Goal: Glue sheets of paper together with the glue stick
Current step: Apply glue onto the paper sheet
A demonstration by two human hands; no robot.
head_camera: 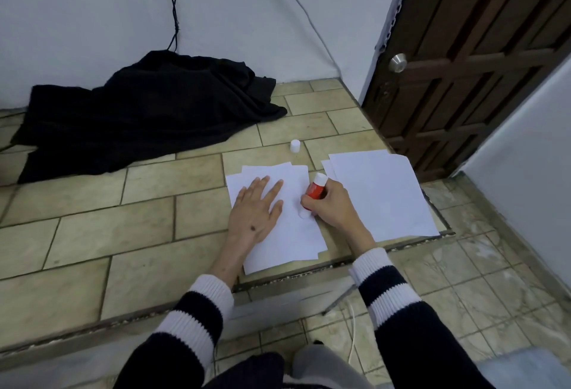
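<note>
A white cap (pixel 295 145) stands beyond your sheets; black cloth (pixel 139 116) lies farther left. Your left hand (pixel 255 210) presses flat, fingers spread, on the paper stack (pixel 293 234). Your right hand (pixel 329 203) grips the red glue stick (pixel 315 190), tip down on it.

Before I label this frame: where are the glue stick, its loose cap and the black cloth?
glue stick (pixel 315 190), head view, red barrel.
loose cap (pixel 295 145), head view, its side.
black cloth (pixel 148 110), head view, middle folds.
</note>
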